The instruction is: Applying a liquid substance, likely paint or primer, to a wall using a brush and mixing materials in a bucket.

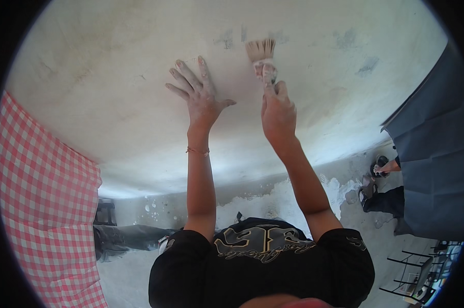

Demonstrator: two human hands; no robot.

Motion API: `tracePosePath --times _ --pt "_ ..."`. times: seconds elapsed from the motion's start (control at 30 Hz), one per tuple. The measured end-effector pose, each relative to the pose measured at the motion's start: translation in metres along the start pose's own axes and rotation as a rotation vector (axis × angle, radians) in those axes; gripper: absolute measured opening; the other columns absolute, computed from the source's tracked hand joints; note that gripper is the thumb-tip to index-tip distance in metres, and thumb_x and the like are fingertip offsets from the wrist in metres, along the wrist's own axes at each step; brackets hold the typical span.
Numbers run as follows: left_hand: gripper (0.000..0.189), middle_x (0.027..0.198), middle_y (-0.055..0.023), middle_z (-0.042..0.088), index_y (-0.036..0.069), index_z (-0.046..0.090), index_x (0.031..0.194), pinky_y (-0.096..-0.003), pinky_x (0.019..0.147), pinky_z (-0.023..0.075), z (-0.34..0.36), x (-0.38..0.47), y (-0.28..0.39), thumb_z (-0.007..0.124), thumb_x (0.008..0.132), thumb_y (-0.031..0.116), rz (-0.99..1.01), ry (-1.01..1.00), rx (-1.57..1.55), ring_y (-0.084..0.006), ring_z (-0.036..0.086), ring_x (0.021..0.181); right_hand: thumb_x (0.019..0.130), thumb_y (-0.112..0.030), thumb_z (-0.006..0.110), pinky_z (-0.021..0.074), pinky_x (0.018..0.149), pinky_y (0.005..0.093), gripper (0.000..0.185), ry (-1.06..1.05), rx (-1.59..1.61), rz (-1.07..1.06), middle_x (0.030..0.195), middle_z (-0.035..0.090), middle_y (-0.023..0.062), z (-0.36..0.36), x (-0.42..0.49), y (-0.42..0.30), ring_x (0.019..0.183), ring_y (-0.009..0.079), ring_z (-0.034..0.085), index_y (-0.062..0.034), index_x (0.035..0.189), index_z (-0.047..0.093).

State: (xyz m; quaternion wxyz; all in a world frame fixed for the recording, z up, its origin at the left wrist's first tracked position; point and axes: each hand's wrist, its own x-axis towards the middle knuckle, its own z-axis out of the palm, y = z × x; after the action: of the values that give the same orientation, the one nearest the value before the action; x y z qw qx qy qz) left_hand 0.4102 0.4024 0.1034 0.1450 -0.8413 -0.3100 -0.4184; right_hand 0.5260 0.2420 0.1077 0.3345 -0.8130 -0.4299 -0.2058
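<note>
A pale plastered wall with grey scuffs fills the upper part of the head view. My left hand lies against it with fingers spread, powdered white, holding nothing. To its right, my right hand grips the handle of a flat, wide paintbrush. The tan bristles point up and look pressed to the wall, just below some grey marks. The brush's white-smeared neck shows above my fingers. Whitish residue also coats the fingers of my right hand.
A pink-and-white checked cloth hangs at left, a dark grey sheet at right. Beside that sheet, another person's hand is near a dark round object. White patches and spatters mark the floor. Black-legged furniture stands lower right.
</note>
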Motion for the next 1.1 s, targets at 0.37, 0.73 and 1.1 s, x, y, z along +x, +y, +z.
tracePosePath --times 0.37,0.73,1.1 --pt "0.162 0.161 -0.0478 -0.009 -0.003 0.002 0.165 -0.0844 0.11 0.0019 -0.01 0.0 -0.011 0.097 0.05 0.062 -0.01 -0.003 -0.015 -0.0691 -0.011 0.147 0.101 -0.011 0.059 0.0532 0.077 0.0504 0.019 -0.03 0.165 -0.172 0.093 0.063 0.018 -0.084 0.003 0.011 0.087 0.0402 0.065 -0.003 0.115 0.068" --pt "0.159 0.163 -0.0452 -0.006 0.005 0.003 0.167 -0.0843 0.111 0.0021 -0.018 -0.004 -0.026 0.096 0.051 0.06 -0.042 0.001 -0.042 -0.0659 -0.009 0.15 0.102 -0.012 0.058 0.0529 0.08 0.0514 0.016 -0.05 0.04 -0.07 0.092 0.062 0.021 -0.03 -0.02 0.006 0.089 0.0423 0.064 -0.003 0.111 0.069" --pt "0.159 0.163 -0.0449 -0.006 0.004 0.003 0.167 -0.085 0.111 0.0055 -0.029 -0.01 -0.047 0.096 0.05 0.062 -0.043 0.0 -0.022 -0.066 -0.007 0.15 0.101 -0.01 0.059 0.0541 0.08 0.0493 0.03 0.155 0.154 0.011 0.1 0.062 0.0161 -0.087 0.012 -0.043 0.089 0.0365 0.066 -0.008 0.131 0.064"
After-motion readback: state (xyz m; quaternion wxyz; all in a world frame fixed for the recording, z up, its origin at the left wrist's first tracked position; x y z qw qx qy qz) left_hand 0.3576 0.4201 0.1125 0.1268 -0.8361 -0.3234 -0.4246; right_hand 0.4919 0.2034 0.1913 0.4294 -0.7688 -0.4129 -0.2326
